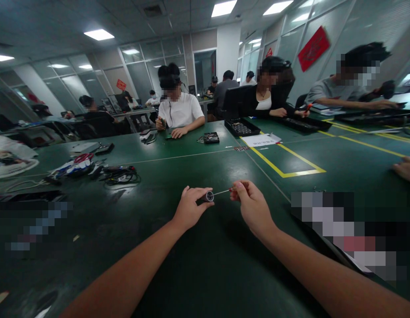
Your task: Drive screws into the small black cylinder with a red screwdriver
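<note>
My left hand [191, 206] is closed around a small round, tube-like part [210, 196], its open end facing right. Thumb and fingers grip it from below and above, and its other end is hidden by the hand. Between the fingers of my right hand [253, 204] is a thin-shafted screwdriver [221, 192], with a bit of red showing near the fingertips. The shaft points left, and its tip is at the part's open end; I cannot tell how far inside it reaches. Both hands are above the green table [191, 274].
Tangled cables [120, 174] and tools lie at left. Across the table sits a person in a white shirt [183, 110], near a small black box [211, 138]. Black trays [241, 127] and yellow tape [284, 174] are further right. A blurred-out item [344, 234] lies near my right forearm.
</note>
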A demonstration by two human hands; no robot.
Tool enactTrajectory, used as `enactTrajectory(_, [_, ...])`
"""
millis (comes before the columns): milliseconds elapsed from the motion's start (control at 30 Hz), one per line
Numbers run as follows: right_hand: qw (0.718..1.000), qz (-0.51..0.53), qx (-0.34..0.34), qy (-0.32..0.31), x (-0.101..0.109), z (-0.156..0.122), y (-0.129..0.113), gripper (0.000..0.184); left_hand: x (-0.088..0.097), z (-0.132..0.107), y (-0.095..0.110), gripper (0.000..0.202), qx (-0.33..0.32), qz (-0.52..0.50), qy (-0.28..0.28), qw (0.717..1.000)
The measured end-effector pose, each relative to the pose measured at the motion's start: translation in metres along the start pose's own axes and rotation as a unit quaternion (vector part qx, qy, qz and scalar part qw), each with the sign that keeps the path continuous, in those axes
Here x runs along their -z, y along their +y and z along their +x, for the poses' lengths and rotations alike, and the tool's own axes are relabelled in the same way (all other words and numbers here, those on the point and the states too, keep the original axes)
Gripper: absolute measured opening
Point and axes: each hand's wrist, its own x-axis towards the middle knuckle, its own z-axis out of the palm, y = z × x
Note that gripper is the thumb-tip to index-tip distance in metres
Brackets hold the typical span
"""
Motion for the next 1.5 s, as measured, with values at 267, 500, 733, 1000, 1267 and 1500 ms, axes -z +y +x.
enactTrajectory(267, [0.997, -0.054, 0.027, -0.037, 0.005, -0.003, -0.011, 0.040, -0.001, 0.001, 0.002, 0.039, 0.008, -0.003, -0.018, 1.000])
enactTrajectory(500, [0.984, -0.164, 0.069, -0.028, 0.006, -0.007, -0.011, 0.029, -0.001, 0.001, 0.000, 0.038, 0.017, -0.003, -0.011, 1.000])
enactTrajectory(733, [0.975, -0.201, 0.074, -0.058, 0.007, -0.007, -0.014, 0.030, 0.000, 0.000, -0.001, 0.038, 0.013, 0.006, -0.012, 1.000])
enactTrajectory(1000, [0.985, -0.152, 0.057, -0.064, 0.005, -0.007, -0.014, 0.021, 0.001, 0.000, -0.002, 0.037, 0.023, 0.005, -0.002, 1.000])
enactTrajectory(1267, [0.985, -0.161, 0.035, -0.052, 0.006, -0.003, -0.003, 0.030, 0.002, -0.001, 0.001, 0.035, 0.019, 0.011, -0.019, 1.000])
enactTrajectory(1500, [0.991, -0.117, 0.027, -0.060, 0.006, -0.002, -0.004, 0.022, 0.001, 0.000, 0.002, 0.034, 0.029, 0.005, -0.016, 0.999])
